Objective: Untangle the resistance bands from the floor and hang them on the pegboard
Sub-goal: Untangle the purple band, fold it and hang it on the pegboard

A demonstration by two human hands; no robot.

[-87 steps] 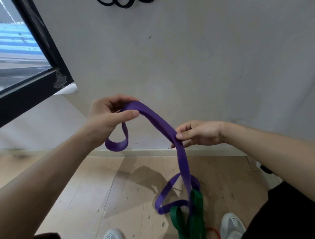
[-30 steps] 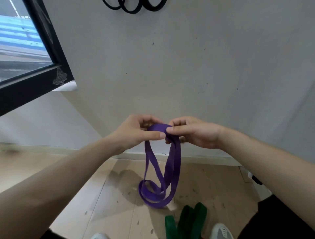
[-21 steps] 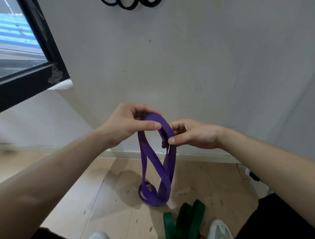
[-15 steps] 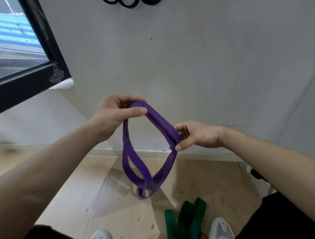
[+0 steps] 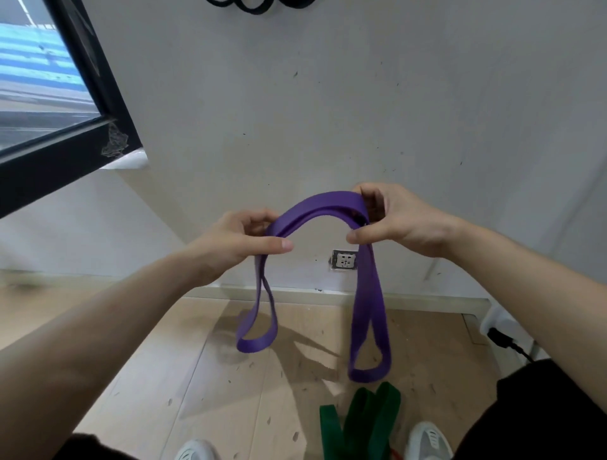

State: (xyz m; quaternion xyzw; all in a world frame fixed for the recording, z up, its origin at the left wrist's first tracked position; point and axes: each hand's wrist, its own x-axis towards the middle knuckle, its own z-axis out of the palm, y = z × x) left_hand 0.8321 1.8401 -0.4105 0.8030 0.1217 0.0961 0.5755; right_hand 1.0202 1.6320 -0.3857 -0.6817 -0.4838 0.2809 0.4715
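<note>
Two hands hold up a purple band by the wall.

A window (image 5: pixel 49 82) is at the left. The left hand (image 5: pixel 236 243) and right hand (image 5: pixel 397 223) each pinch the purple band (image 5: pixel 322 205), fingers tight on it; its two loops hang above the floor (image 5: pixel 164 377). A socket (image 5: pixel 344 260) sits between them. A green band (image 5: pixel 364 423) lies by the shoes (image 5: pixel 427 441). Black bands (image 5: pixel 249 4) hang up top.

No legible text, labels or numbers anywhere.
</note>
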